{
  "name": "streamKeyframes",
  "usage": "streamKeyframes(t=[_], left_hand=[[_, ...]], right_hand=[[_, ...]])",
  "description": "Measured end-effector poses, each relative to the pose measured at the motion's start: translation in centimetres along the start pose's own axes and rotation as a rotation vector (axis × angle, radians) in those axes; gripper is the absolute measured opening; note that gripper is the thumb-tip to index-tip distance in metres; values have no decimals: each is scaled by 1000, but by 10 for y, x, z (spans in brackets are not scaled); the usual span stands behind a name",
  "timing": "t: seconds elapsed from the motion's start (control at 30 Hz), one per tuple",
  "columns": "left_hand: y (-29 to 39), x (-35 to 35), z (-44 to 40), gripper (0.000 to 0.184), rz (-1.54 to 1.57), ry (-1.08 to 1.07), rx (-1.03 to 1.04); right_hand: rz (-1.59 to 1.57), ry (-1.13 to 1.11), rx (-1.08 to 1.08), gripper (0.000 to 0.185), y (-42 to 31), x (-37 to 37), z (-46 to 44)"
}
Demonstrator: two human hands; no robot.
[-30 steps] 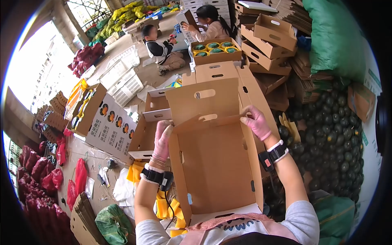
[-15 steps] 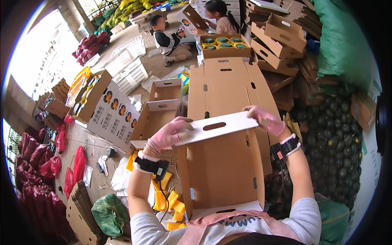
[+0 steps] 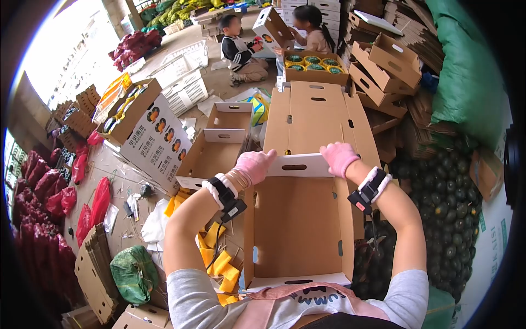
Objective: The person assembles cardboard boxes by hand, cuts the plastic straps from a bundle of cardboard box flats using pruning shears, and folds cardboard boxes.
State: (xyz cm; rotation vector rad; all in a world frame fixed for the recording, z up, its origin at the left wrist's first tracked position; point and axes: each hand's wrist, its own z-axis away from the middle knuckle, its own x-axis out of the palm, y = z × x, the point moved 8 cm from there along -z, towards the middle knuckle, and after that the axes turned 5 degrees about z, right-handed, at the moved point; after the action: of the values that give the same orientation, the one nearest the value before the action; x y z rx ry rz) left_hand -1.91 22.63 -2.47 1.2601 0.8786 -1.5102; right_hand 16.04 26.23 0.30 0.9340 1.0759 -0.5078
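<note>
One brown, white-ended box [image 3: 298,225]: left hand [image 3: 255,166] and right hand [image 3: 339,158] grip its far end; a carton [image 3: 154,147] reads "贝贝南瓜".

Heaped green squashes [image 3: 446,211], stacked cartons [image 3: 395,63] and bulging red sacks [image 3: 48,260] mark a produce-packing shed.

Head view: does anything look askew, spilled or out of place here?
Yes: yellow strips lie scattered left of the open box, like dropped scraps, and the stacked boxes at upper right sit at clashing angles, not squarely.
</note>
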Motion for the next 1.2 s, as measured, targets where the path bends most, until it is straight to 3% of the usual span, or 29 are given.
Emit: streamKeyframes(t=[0.1, 0.23, 0.3, 0.33, 0.37, 0.43, 0.47, 0.5, 0.53, 0.6, 0.67, 0.73, 0.9, 0.93, 1.0, 1.03, 1.13, 1.2], left_hand=[[12, -6, 3, 37, -50, 26, 31], [4, -7, 11, 36, -37, 92, 28], [-14, -18, 18, 34, -9, 151, -48], [-37, -25, 29, 32, 6, 302, -91], [-66, -36, 44, 28, 121, 443, -156], [-125, -55, 89, 25, 218, 662, -375], [-167, -45, 108, 30, 316, 710, -553], [-189, -45, 129, 31, 466, 860, -568], [-225, -22, 134, 29, 540, 971, -524], [-256, 22, 123, 29, 1010, 922, -500], [-242, 50, 101, 25, 1387, 759, -650], [-248, 93, 65, 16, 1748, 755, -786], [-270, 170, -14, 10, 1816, 908, -971], [-293, 194, -31, 21, 1691, 920, -1008], [-343, 262, -69, 45, 1441, 918, -1081], [-323, 240, -59, 34, 1375, 1095, -1194], [-290, 230, -64, 46, 1543, 940, -1238], [-271, 224, -64, 32, 1636, 825, -1216]], right_hand=[[31, -90, 14, 13, -9, 4, -7], [-20, -41, -84, 22, -6, 7, -15], [-654, 221, -131, 34, 22, -14, 1], [-1260, 158, -45, 43, 39, -12, 13], [-1648, 221, -106, 44, 59, 2, 24], [-1603, 491, 42, 41, 95, 16, 60], [-1513, 466, 174, 38, 111, 49, 69], [-1253, 420, 223, 38, 128, 96, 73], [-1032, 235, 333, 43, 124, 106, 88], [-635, -26, 382, 54, 114, 139, 110], [-655, -47, 561, 65, 105, 137, 121], [-756, -16, 666, 74, 102, 143, 125], [-1377, 167, 657, 88, 83, 186, 123], [-1494, 197, 638, 89, 82, 193, 122], [-1448, 200, 650, 91, 83, 199, 123], [-1433, 183, 662, 91, 83, 199, 125], [-1441, 170, 691, 89, 81, 194, 127], [-1475, 185, 682, 87, 80, 190, 122]])
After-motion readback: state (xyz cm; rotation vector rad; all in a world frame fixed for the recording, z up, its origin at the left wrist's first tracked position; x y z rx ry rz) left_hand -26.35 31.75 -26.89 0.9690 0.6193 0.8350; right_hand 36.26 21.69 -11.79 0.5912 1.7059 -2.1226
